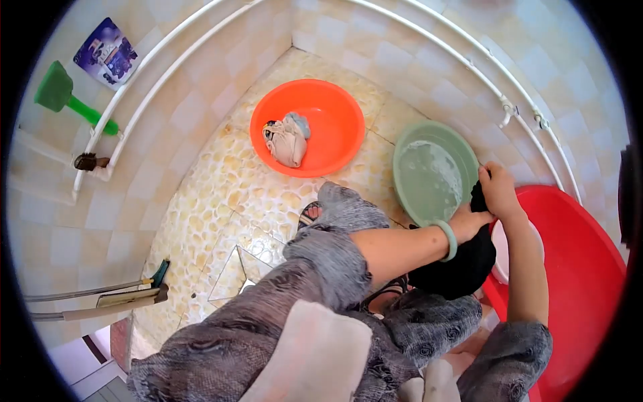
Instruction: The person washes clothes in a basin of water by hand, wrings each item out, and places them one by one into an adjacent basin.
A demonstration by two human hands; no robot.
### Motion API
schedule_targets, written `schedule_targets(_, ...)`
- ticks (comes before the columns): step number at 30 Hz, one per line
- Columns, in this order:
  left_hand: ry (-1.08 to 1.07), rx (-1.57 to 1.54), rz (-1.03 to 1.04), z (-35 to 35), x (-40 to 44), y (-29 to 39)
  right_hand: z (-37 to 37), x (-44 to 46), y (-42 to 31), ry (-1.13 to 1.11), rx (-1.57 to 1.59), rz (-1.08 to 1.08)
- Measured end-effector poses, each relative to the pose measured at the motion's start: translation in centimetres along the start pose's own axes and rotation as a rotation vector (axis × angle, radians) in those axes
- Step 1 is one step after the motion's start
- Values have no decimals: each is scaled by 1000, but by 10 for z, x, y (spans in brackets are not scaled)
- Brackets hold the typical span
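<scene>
A black cloth (459, 264) hangs bunched between my two hands, over the space between the green basin and the red tub. My left hand (471, 223), with a pale green bangle at its wrist, is closed on the cloth. Higher up, my right hand (497, 191) grips the cloth's upper end beside the basin rim. The green basin (429, 167) holds cloudy water with some foam. An orange basin (335, 134) further left contains a beige and grey bundle of cloth (288, 141).
The large red tub (576, 268) stands at the right, with a pink-white basin (529, 248) at its edge. White pipes (449, 40) run along the tiled walls. A green brush (57, 87) and a purple packet (107, 53) are at upper left; long-handled tools (120, 295) lean at lower left.
</scene>
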State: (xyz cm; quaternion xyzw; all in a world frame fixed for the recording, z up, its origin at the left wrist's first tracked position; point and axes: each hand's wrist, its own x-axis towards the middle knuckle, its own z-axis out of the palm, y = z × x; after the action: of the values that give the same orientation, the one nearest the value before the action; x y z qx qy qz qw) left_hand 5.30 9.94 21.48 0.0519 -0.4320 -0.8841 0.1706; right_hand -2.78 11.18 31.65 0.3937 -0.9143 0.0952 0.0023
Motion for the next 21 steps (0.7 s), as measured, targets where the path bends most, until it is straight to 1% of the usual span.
schedule_targets(1,90,19,-20,0,8,-16,11,6,4,11,-102,-34)
schedule_targets(2,175,41,-38,1,14,-23,19,12,4,-5,-117,-29)
schedule_targets(3,142,-3,-225,-1,11,-9,24,15,5,-20,-135,-16)
schedule_targets(4,153,-32,-131,0,28,-51,27,15,7,-33,-152,0)
schedule_targets(5,168,-17,-191,0,23,-40,29,15,7,-25,-142,6)
schedule_targets(6,178,-1,-249,-6,14,-16,31,15,5,-1,-86,48)
schedule_targets(7,140,59,-316,-10,4,17,30,13,4,30,-33,98)
schedule_targets(8,60,-9,-278,-14,1,27,28,9,9,70,15,158)
schedule_targets(9,78,-38,-159,-12,-5,47,34,10,23,146,216,179)
schedule_targets(10,95,-26,-187,-14,3,33,37,9,37,229,414,193)
schedule_targets(12,144,46,-92,-15,3,51,26,-3,43,256,738,265)
schedule_targets(14,120,219,19,-20,1,70,-5,-34,10,143,1240,516)
schedule_targets(15,95,337,78,-21,-7,87,-1,-44,21,133,1359,467)
schedule_targets(16,73,454,141,-22,-12,100,-6,-58,13,101,1465,450)
schedule_targets(18,16,691,423,-22,-19,112,-12,-80,-5,91,1562,382)
schedule_targets(19,-41,810,451,-19,-27,123,-11,-86,-12,111,1535,287)
schedule_targets(20,-120,874,507,-19,-32,125,-21,-92,-34,209,1593,310)
schedule_targets(21,-198,936,565,-18,-36,127,-16,-93,-40,285,1591,248)
